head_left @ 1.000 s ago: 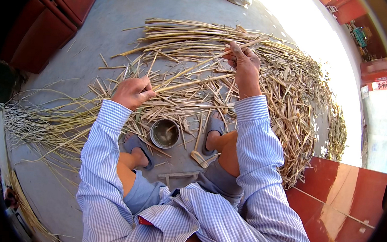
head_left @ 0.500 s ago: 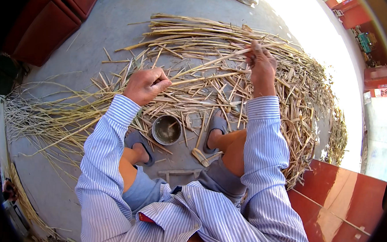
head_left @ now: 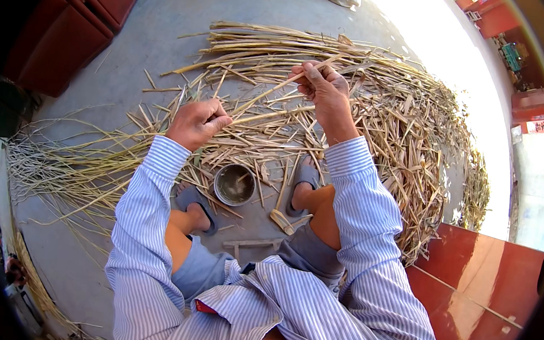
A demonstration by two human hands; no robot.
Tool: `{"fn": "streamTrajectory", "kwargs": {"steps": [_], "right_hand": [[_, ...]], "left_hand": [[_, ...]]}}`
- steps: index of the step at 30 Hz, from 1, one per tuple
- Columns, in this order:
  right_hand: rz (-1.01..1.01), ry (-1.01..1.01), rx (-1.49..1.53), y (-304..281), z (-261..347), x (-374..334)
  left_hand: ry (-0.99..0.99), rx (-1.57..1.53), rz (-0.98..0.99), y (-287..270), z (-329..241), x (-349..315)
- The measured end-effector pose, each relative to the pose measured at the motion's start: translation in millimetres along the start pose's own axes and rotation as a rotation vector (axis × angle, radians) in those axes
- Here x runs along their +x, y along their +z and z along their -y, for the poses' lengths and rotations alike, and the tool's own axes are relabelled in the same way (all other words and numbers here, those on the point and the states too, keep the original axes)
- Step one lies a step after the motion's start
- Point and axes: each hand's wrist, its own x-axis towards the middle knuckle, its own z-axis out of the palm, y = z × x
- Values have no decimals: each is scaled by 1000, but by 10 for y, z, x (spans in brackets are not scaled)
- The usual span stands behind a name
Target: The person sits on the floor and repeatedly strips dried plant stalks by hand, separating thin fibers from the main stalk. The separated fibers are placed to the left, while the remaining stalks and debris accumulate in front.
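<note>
A long, pale, dry stalk (head_left: pixel 265 97) slants between my hands, rising toward the right. My left hand (head_left: pixel 195 123) is closed around its lower end, back of the hand up. Farther up, my right hand (head_left: pixel 327 100) pinches the stalk between thumb and fingers, and the tip sticks out beyond it. Under both hands lie broken stalk pieces and dry leaf sheaths. Behind them a bundle of long stalks (head_left: pixel 261 43) rests on the floor.
Between my feet stands a metal bowl (head_left: pixel 233 203) with murky liquid and a stick. Nearby lies a wooden tool with a block head (head_left: pixel 281 222). Thin branches (head_left: pixel 73 167) spread left; a husk heap (head_left: pixel 419 160) covers the right. Red cabinets (head_left: pixel 56 38) stand far left.
My right hand has moved left, closer to my left hand, with its fingers still on the stalk. My left hand has shifted only slightly left and down.
</note>
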Motion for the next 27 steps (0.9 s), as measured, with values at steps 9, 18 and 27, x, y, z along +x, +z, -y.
{"fn": "streamTrajectory", "kwargs": {"steps": [9,18,27], "right_hand": [[-266,-101,-154,-225,163,77],[-491,228,281,-1231,106,254],[-35,24,76,-84,2,136]], "left_hand": [[36,-24,51,-74,0,-99],[-29,-6,90,-152,18,-178],[16,59,102,-106,110,-94]]}}
